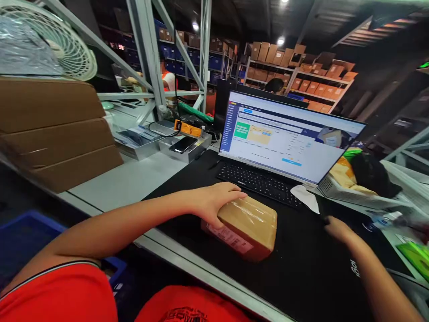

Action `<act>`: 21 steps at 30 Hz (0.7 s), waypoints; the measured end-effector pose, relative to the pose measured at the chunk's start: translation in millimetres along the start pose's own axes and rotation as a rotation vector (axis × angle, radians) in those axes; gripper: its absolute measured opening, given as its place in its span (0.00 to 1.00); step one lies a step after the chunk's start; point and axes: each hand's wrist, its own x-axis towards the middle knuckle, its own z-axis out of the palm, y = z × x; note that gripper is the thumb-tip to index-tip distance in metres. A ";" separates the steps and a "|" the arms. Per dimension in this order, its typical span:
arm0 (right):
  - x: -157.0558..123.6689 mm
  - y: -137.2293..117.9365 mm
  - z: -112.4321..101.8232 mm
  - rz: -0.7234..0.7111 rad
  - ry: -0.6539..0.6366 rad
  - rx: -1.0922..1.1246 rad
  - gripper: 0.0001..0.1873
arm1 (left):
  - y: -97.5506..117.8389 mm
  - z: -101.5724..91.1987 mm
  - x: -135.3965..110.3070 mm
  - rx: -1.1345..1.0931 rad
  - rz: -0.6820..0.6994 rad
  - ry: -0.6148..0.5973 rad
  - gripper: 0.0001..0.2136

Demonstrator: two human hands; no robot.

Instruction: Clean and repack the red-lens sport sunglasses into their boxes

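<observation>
A taped cardboard box (250, 217) rests on the black desk mat (291, 277), with a printed label on its near side. My left hand (214, 203) grips the box's left end, thumb on the near side and fingers over the top. To the right of the box, my right hand (337, 229) is closed low over the mat, slightly blurred. A small dark thing shows at its fingertips, too unclear to name. Just beyond that hand lies a white piece of paper or cloth (305, 199), beside the black keyboard (258, 181).
A monitor (288, 134) stands behind the keyboard. Stacked cartons (56, 134) and a fan (63, 44) are at left. A phone (183, 144) lies on a white box. At right are a white basket (355, 194) and a plastic bottle (385, 220). Metal posts rise behind the desk.
</observation>
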 end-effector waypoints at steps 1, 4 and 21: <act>-7.6 11.5 -4.8 -0.006 -0.048 0.015 0.08 | 6.9 6.7 -5.6 0.047 -0.012 0.067 0.43; -33.7 44.1 -26.1 0.020 -0.090 0.077 0.10 | 33.4 40.1 -21.6 0.247 -0.043 0.352 0.27; -129.6 -273.7 -105.8 -0.993 -0.043 0.197 0.16 | 77.1 109.3 -23.9 0.382 -0.209 0.984 0.13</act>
